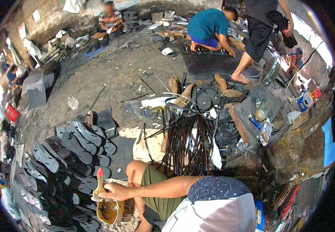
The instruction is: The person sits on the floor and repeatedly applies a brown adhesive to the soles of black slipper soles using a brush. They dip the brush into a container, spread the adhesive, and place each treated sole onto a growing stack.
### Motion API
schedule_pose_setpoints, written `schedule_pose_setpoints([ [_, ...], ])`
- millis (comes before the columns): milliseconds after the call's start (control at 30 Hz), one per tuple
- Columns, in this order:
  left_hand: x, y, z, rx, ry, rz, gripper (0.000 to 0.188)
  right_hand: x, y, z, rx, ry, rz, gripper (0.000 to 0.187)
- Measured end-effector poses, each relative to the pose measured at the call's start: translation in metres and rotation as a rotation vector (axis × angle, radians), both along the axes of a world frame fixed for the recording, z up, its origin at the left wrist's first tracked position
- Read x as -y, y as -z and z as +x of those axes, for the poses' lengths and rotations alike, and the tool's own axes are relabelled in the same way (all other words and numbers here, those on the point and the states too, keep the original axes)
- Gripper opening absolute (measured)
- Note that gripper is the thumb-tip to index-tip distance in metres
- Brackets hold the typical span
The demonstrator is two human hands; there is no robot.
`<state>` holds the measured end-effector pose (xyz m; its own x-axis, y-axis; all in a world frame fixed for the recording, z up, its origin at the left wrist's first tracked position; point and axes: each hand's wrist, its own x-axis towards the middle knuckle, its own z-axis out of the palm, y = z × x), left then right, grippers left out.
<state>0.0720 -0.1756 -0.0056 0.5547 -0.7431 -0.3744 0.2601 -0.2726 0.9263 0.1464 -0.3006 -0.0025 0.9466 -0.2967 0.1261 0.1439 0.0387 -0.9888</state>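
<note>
My right hand (115, 191) reaches across to the left, fingers closed round a paintbrush (100, 185). The brush has a wooden handle with a red end, which points up. Its lower end is at the rim of a yellowish open tub (118, 213) holding glossy brown liquid. Left of the hand, many dark sandal soles (76, 147) lie in overlapping rows on the ground. My bent knee (135, 169) in green shorts is beside the forearm. My left hand is not in view.
Dark thin strips (188, 145) are heaped ahead of my knee. Wooden shoe lasts (185, 95) and dark soles lie beyond them. A crouching person (208, 29) handles sandals on a black sheet (217, 65); another person (258, 34) stands alongside. A cluttered low bench (248, 116) stands right.
</note>
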Motion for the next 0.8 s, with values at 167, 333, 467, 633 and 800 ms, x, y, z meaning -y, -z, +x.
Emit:
schedule_pose_setpoints([
  [167, -0.064, -0.006, 0.025, 0.023, -0.290, 0.118, 0.055, -0.001, -0.020, -0.002, -0.023, -0.080, -0.084, 0.045],
  [333, -0.200, 0.003, 0.013, -0.052, -0.775, 0.178, 0.055, -0.020, 0.033, 0.022, -0.048, -0.165, -0.034, 0.036],
  [467, -0.424, 0.026, -0.071, 0.011, -1.302, 0.034, 0.055, -0.029, 0.017, 0.020, -0.065, -0.156, 0.114, 0.031],
  [633, -0.490, 0.068, -0.163, 0.377, -2.075, 0.666, 0.070, -0.045, 0.007, 0.020, -0.121, -0.179, 0.019, 0.031],
  [800, -0.387, 0.095, -0.164, 0.862, -1.172, 1.336, 0.049, -0.040, 0.020, 0.027, -0.115, -0.243, -0.209, 0.029],
])
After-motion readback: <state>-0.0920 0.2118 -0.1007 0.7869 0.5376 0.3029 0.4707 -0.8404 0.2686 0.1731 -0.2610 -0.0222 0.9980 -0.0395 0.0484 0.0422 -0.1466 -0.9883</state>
